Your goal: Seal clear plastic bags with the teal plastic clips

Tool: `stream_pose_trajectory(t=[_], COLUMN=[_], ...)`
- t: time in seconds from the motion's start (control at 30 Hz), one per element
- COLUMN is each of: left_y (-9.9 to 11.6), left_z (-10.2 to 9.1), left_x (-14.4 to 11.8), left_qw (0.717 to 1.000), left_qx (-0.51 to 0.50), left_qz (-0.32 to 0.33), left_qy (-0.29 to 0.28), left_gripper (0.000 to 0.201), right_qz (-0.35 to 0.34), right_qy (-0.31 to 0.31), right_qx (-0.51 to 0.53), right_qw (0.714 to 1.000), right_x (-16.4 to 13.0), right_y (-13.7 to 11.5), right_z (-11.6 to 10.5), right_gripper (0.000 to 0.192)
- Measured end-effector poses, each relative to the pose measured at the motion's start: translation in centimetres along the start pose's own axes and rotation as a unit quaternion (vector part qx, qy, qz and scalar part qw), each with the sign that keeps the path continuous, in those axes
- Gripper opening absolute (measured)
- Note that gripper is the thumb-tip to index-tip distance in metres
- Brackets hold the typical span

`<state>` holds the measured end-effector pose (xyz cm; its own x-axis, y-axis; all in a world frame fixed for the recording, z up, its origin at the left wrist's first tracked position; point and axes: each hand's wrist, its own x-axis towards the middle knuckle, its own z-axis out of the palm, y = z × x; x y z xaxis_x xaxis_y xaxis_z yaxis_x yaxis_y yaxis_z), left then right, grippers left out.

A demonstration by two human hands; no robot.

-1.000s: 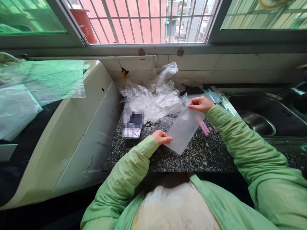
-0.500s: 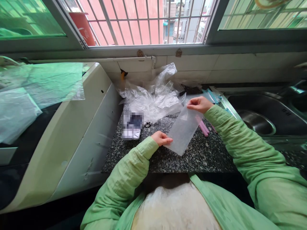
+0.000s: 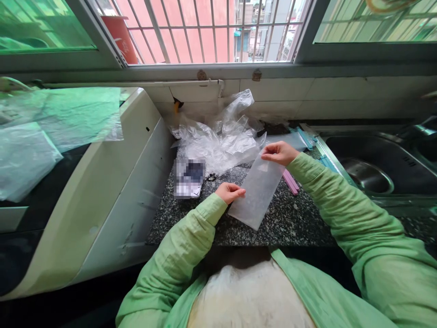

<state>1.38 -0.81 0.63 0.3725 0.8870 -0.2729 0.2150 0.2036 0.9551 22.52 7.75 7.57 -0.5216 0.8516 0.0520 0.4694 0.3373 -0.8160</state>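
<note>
A flat, frosted plastic bag (image 3: 257,193) hangs tilted between my two hands, above the dark speckled counter. My left hand (image 3: 230,193) pinches its left edge between thumb and fingers. At the upper right corner, my right hand (image 3: 279,152) grips the bag, also in a pinch. Just behind it lies a crumpled heap of clear plastic (image 3: 218,143). Pink strips (image 3: 291,182) rest on the counter to the right of the bag, partly covered by my right arm.
A pale machine-like housing (image 3: 126,182) stands on the left, with plastic sheets (image 3: 85,114) on top. A blurred-out flat item (image 3: 189,178) lies on the counter (image 3: 293,228). Blue strips (image 3: 303,138) lie near the sink (image 3: 362,150) at right. A barred window is behind.
The bag has shifted slightly left and down, so more of its lower end shows below my left hand. My right hand has moved a little left. Both hands keep their pinch.
</note>
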Motion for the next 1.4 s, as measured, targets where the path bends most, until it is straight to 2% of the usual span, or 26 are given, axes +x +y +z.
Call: stream_pose_trajectory(t=[0.23, 0.47, 0.77, 1.07, 1.4], left_y=[-0.2, 0.2, -1.1, -0.5, -0.6], left_z=[-0.2, -0.1, -0.4, -0.1, -0.3], left_x=[0.1, -0.2, 0.2, 0.4, 0.5], left_qw=[1.000, 1.000, 0.996, 0.997, 0.997], left_qx=[-0.017, -0.009, 0.021, -0.039, -0.034], left_qz=[0.019, 0.010, 0.041, 0.062, 0.065], left_qy=[0.002, -0.011, -0.074, 0.003, -0.027], left_gripper=[0.036, 0.040, 0.051, 0.050, 0.052], right_qz=[0.008, 0.007, -0.018, -0.043, -0.035], right_qy=[0.007, 0.007, -0.022, -0.050, -0.056], right_qx=[0.007, -0.005, -0.010, -0.009, -0.020], right_qw=[1.000, 1.000, 1.000, 0.998, 0.998], right_x=[0.1, 0.1, -0.1, 0.4, 0.6], right_y=[0.0, -0.1, -0.4, -0.6, -0.6], right_z=[0.1, 0.3, 1.0, 2.7, 2.9], right_gripper=[0.041, 0.040, 0.036, 0.033, 0.032])
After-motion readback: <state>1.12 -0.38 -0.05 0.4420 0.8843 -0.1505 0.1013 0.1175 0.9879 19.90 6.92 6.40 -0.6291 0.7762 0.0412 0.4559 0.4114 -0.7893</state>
